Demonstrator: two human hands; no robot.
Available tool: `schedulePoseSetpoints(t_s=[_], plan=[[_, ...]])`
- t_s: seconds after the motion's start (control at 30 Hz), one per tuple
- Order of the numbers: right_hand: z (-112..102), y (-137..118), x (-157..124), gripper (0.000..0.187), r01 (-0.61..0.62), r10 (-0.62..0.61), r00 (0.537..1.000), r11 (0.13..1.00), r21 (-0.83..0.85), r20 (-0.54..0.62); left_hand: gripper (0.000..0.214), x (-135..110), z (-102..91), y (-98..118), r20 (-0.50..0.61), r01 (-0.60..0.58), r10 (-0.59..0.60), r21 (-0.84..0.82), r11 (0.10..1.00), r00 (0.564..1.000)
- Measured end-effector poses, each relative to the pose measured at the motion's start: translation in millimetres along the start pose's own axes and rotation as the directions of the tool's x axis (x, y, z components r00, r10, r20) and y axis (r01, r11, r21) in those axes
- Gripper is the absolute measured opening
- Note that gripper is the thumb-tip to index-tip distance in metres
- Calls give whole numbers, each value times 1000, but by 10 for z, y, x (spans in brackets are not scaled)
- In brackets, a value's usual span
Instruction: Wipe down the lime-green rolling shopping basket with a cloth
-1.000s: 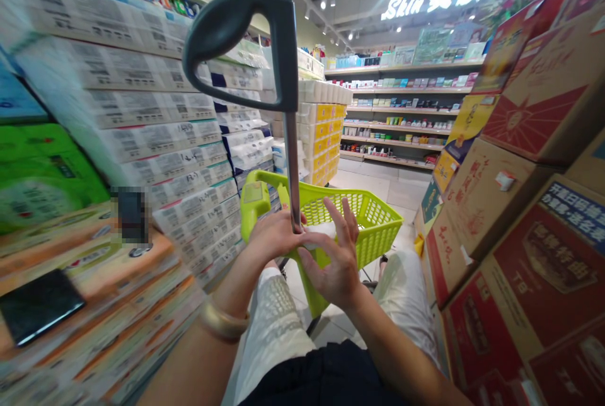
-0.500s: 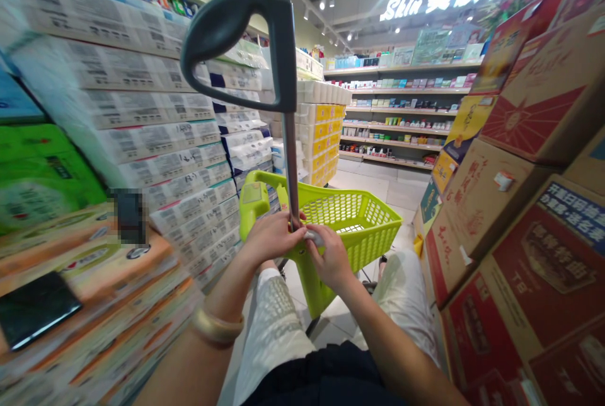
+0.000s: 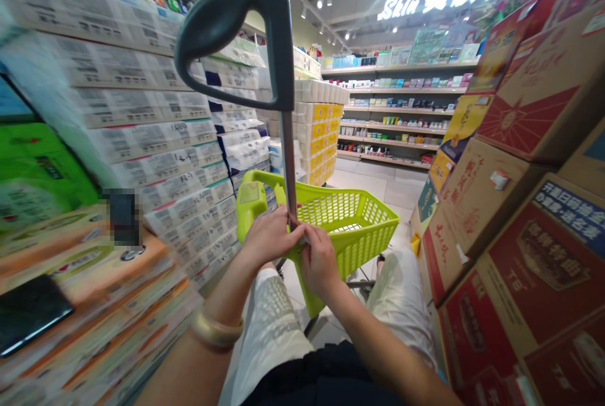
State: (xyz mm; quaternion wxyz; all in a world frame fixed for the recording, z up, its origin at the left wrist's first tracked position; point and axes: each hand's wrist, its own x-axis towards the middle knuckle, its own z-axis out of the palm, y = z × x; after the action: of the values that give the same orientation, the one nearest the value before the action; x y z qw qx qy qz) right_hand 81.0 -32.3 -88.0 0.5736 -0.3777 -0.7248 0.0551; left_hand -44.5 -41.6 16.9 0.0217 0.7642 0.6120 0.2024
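A lime-green plastic shopping basket (image 3: 363, 226) on wheels stands on the floor in front of my knees. Its metal pull pole (image 3: 287, 147) rises to a dark grey handle (image 3: 236, 28) close to the camera. My left hand (image 3: 270, 239), a gold bangle (image 3: 215, 330) on its wrist, is closed round the base of the pole. My right hand (image 3: 319, 261) is curled against the same spot, pinching something small and white that I cannot make out. The two hands touch each other.
Stacked packs of tissue paper (image 3: 155, 141) wall the left side, with a dark phone (image 3: 28, 311) lying on the orange packs. Cardboard cartons (image 3: 515, 204) are piled on the right. Shelves of goods (image 3: 401, 122) stand across the tiled aisle (image 3: 378, 185) ahead.
My right hand was spread open over something white a second ago; it has since curled shut and drawn in against my left hand at the pole's base.
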Motion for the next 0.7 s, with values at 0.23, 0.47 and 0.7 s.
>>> schedulePoseSetpoints(t_s=[0.23,0.47,0.7], plan=[[-87,119,-53,45,8,-9,996,1000,2,87,30,-20,-29,16,20,-7,7,18,1000,1000],[-113,185,-54,48,-88,92,995,994,-68,46,31,-12,-4,28,24,23,-24,38,999,999],[-35,53,-60,48,60,-57,994,998,-36,94,30,-12,-1,0,-24,-12,13,44,999,1000]])
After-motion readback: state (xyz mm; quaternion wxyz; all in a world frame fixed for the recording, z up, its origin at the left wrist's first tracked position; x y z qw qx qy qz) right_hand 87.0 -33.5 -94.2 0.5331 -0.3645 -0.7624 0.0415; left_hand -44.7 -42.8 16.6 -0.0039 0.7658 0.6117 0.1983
